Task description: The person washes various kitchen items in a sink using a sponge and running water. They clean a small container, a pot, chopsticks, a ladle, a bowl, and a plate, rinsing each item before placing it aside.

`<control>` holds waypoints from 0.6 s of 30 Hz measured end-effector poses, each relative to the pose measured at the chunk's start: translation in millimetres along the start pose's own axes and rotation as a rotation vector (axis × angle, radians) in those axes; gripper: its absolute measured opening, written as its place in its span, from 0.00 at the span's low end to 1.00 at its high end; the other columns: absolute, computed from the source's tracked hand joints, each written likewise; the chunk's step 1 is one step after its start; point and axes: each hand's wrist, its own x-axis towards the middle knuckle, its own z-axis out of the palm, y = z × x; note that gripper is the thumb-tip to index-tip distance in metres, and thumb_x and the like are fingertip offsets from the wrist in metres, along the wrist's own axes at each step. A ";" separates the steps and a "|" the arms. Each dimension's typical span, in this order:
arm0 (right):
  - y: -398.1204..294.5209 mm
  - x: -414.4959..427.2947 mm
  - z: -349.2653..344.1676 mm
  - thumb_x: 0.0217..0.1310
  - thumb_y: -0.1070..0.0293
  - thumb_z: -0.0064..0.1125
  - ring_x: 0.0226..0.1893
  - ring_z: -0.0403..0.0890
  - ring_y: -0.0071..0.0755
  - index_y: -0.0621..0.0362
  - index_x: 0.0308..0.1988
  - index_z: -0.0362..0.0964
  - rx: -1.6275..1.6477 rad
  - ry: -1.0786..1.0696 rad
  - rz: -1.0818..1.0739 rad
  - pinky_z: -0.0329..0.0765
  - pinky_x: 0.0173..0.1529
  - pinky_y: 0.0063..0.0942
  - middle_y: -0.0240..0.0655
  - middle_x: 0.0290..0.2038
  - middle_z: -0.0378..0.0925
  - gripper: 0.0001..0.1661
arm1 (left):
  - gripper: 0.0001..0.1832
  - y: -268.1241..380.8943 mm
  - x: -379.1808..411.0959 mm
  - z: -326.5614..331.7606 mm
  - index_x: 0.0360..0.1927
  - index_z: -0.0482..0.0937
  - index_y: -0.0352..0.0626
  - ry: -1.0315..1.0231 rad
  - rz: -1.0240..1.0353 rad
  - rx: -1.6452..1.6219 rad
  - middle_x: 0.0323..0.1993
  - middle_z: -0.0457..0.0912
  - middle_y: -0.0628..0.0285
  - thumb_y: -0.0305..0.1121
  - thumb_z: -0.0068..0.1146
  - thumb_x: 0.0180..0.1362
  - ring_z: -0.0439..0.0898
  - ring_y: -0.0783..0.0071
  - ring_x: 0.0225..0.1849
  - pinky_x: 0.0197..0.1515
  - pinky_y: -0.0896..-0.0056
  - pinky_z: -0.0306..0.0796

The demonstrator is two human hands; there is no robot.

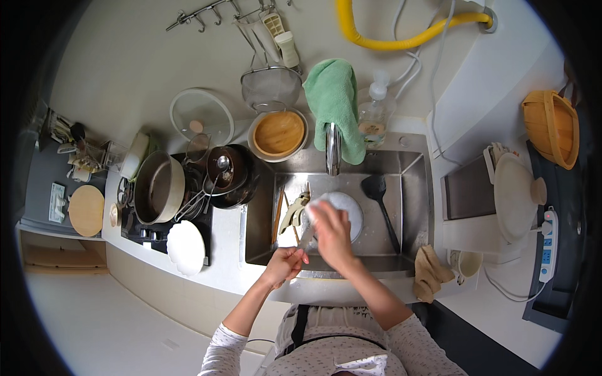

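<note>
My left hand (pixel 286 266) grips one end of a slim, pale utensil (pixel 306 238) above the front of the stainless steel sink (pixel 416 207). Close against its other end is my right hand (pixel 333 237), blurred by motion. Something white shows at the right fingertips, too smeared to name. Beneath that hand a round white dish (pixel 353 214) lies in the basin, partly covered. A black spatula (pixel 375 188) leans along the basin's right side. To the left lie brown chopsticks (pixel 278 216) and pale green utensils (pixel 294 214), whose kind is unclear.
A chrome faucet (pixel 333 150) draped with a green towel (pixel 335 89) overhangs the sink. Left are stacked pans (pixel 230 174), a deep pot (pixel 159 188) and a scalloped white plate (pixel 186 248). A beige cloth (pixel 429 272) hangs over the right front edge.
</note>
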 end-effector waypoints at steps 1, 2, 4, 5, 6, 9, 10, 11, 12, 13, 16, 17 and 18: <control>6.1 7.2 1.4 0.51 0.78 0.52 0.42 0.67 0.52 0.51 0.53 0.68 0.042 0.030 0.064 0.68 0.44 0.42 0.35 0.55 0.65 0.26 | 0.18 -0.2 -0.1 -0.2 0.29 0.74 0.34 0.014 0.021 0.071 0.12 0.58 0.73 0.36 0.39 0.68 0.51 0.85 0.12 0.13 0.80 0.44; 0.0 0.2 2.3 0.51 0.79 0.51 0.42 0.67 0.53 0.52 0.53 0.68 -0.007 0.031 0.028 0.68 0.43 0.43 0.36 0.55 0.65 0.27 | 0.18 -4.4 -1.3 -2.0 0.29 0.74 0.34 0.018 0.025 0.075 0.12 0.58 0.73 0.37 0.39 0.68 0.51 0.85 0.12 0.13 0.80 0.44; -10.8 -10.4 3.4 0.51 0.83 0.49 0.43 0.68 0.52 0.54 0.52 0.68 0.083 0.003 0.003 0.68 0.44 0.42 0.40 0.54 0.65 0.27 | 0.18 -15.7 1.3 -8.6 0.28 0.74 0.35 0.023 0.045 0.082 0.11 0.59 0.73 0.37 0.39 0.67 0.52 0.86 0.11 0.13 0.79 0.45; -8.3 -10.4 8.0 0.52 0.83 0.48 0.45 0.68 0.51 0.55 0.52 0.67 0.098 -0.013 0.019 0.68 0.45 0.41 0.42 0.54 0.65 0.26 | 0.18 -17.6 6.3 -12.9 0.28 0.75 0.35 0.022 0.054 0.091 0.11 0.60 0.72 0.37 0.40 0.67 0.53 0.85 0.11 0.13 0.79 0.45; 6.2 -7.3 16.7 0.53 0.83 0.48 0.46 0.68 0.51 0.56 0.53 0.67 0.144 0.057 0.088 0.68 0.47 0.40 0.43 0.53 0.66 0.25 | 0.18 -24.2 10.9 -18.4 0.28 0.75 0.36 0.023 0.060 0.096 0.11 0.60 0.72 0.37 0.40 0.67 0.54 0.85 0.11 0.13 0.79 0.46; 55.9 -10.7 31.6 0.57 0.79 0.47 0.50 0.69 0.52 0.62 0.54 0.65 0.158 0.114 0.242 0.66 0.53 0.38 0.47 0.51 0.67 0.22 | 0.16 -53.1 60.0 -61.7 0.27 0.78 0.35 0.257 0.103 0.443 0.13 0.73 0.62 0.34 0.43 0.63 0.69 0.75 0.13 0.18 0.69 0.62; 55.1 -16.9 31.7 0.58 0.79 0.46 0.51 0.69 0.52 0.62 0.54 0.65 0.214 0.076 0.259 0.66 0.54 0.36 0.47 0.51 0.67 0.22 | 0.14 -78.7 92.6 -90.0 0.28 0.80 0.35 0.371 0.203 0.780 0.19 0.77 0.56 0.33 0.45 0.60 0.75 0.66 0.19 0.24 0.63 0.68; 53.9 -22.3 31.9 0.59 0.78 0.46 0.51 0.69 0.51 0.62 0.54 0.65 0.262 0.041 0.279 0.65 0.55 0.35 0.48 0.51 0.67 0.22 | 0.13 -92.5 117.0 -106.0 0.28 0.81 0.35 0.474 0.299 1.121 0.25 0.81 0.49 0.32 0.46 0.57 0.81 0.58 0.26 0.30 0.58 0.73; 52.4 -28.6 36.0 0.60 0.78 0.46 0.52 0.69 0.48 0.62 0.55 0.64 0.275 0.030 0.292 0.65 0.56 0.33 0.46 0.51 0.67 0.21 | 0.12 -81.3 125.6 -99.2 0.29 0.81 0.36 0.507 0.117 1.166 0.29 0.81 0.47 0.32 0.47 0.55 0.81 0.53 0.32 0.36 0.56 0.73; 49.7 -34.6 39.7 0.60 0.77 0.46 0.52 0.69 0.46 0.62 0.55 0.64 0.287 0.012 0.304 0.65 0.56 0.31 0.45 0.51 0.67 0.21 | 0.12 -69.8 133.6 -89.5 0.31 0.82 0.37 0.537 -0.070 1.197 0.34 0.80 0.44 0.32 0.47 0.52 0.80 0.49 0.38 0.42 0.53 0.73; 45.0 -38.7 45.4 0.62 0.76 0.46 0.52 0.69 0.41 0.62 0.55 0.64 0.332 -0.034 0.348 0.65 0.56 0.27 0.43 0.51 0.66 0.21 | 0.11 -70.3 155.3 -86.0 0.33 0.82 0.39 0.527 -0.142 1.207 0.36 0.80 0.45 0.34 0.52 0.52 0.81 0.51 0.41 0.43 0.57 0.75; 43.1 -38.6 47.6 0.62 0.76 0.46 0.52 0.69 0.40 0.62 0.55 0.65 0.355 -0.052 0.362 0.65 0.56 0.27 0.43 0.52 0.66 0.20 | 0.11 -75.8 156.2 -88.2 0.33 0.83 0.39 0.517 -0.162 1.205 0.37 0.80 0.45 0.34 0.54 0.51 0.80 0.51 0.41 0.42 0.57 0.75; 38.5 -38.6 52.7 0.62 0.76 0.46 0.52 0.69 0.38 0.62 0.55 0.65 0.385 -0.058 0.347 0.65 0.55 0.26 0.43 0.52 0.66 0.20 | 0.09 -101.6 161.7 -105.8 0.34 0.83 0.40 0.559 -0.134 1.237 0.38 0.80 0.45 0.29 0.55 0.49 0.81 0.49 0.40 0.41 0.57 0.76</control>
